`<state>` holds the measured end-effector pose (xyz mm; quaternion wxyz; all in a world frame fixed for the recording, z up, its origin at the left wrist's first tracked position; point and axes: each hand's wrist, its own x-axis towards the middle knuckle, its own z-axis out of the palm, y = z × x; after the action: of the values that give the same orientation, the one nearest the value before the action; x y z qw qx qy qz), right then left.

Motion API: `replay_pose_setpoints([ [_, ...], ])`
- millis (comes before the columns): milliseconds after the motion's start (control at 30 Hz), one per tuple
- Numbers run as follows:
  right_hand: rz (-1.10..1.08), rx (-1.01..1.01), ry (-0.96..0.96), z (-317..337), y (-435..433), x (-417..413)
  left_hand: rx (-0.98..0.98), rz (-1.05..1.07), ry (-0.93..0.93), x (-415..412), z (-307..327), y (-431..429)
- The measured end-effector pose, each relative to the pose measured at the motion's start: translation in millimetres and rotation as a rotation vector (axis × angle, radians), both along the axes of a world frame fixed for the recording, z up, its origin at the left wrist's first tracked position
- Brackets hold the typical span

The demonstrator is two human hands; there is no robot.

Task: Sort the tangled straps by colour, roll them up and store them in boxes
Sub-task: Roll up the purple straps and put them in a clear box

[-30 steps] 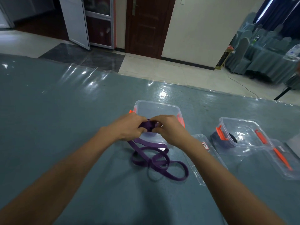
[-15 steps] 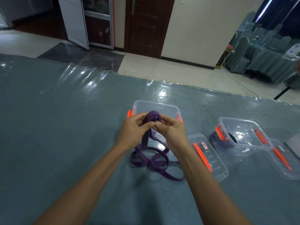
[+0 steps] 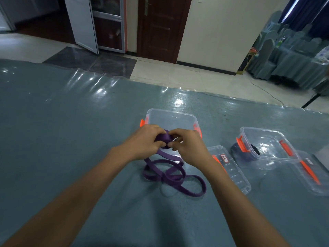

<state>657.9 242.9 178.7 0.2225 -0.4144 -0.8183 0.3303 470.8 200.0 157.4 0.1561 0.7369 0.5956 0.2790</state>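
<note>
A purple strap (image 3: 170,177) lies in loose loops on the blue table, and its upper end is wound into a small roll (image 3: 163,139) held above the table. My left hand (image 3: 144,142) grips the roll from the left. From the right, my right hand (image 3: 187,147) pinches the same roll with thumb and fingers. Just behind my hands stands a clear box (image 3: 170,116) with orange clips. A second clear box (image 3: 267,145) to the right holds a dark rolled strap (image 3: 240,152).
A clear lid (image 3: 231,172) with an orange clip lies right of my right wrist, and another lid (image 3: 313,173) lies by the right box. The table's far edge (image 3: 160,86) meets a tiled floor. Covered chairs (image 3: 284,56) stand at the far right.
The roll has been turned between my fingers and lowered slightly. Both hands have shifted their hold on it, and the loose loops on the table have shifted a little.
</note>
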Motion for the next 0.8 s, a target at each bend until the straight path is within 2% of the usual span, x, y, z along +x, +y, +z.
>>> replay_pose_setpoints([
  [167,-0.085,-0.330,0.436,-4,-3,2,0.062,0.177,-0.618,10,-8,-5],
  [300,-0.104,-0.472,0.670,-11,-9,1,0.085,0.208,-0.917,22,-19,-11],
  [367,-0.117,-0.560,0.784,-15,-12,-1,0.080,0.179,-0.966,25,-23,-15],
  [433,-0.121,-0.636,0.864,-19,-15,-2,0.091,0.162,-0.952,25,-27,-17],
  [500,-0.094,-0.644,0.840,-21,-18,-2,0.089,0.165,-0.925,22,-30,-19],
  [600,-0.069,-0.420,0.536,-17,-17,4,0.061,0.156,-0.766,13,-32,-20],
  [700,-0.078,-0.141,0.166,-12,-14,10,0.040,0.087,-0.459,1,-30,-17],
  [800,-0.030,-0.029,-0.008,-7,-14,10,-0.019,0.000,-0.237,-5,-22,-14],
])
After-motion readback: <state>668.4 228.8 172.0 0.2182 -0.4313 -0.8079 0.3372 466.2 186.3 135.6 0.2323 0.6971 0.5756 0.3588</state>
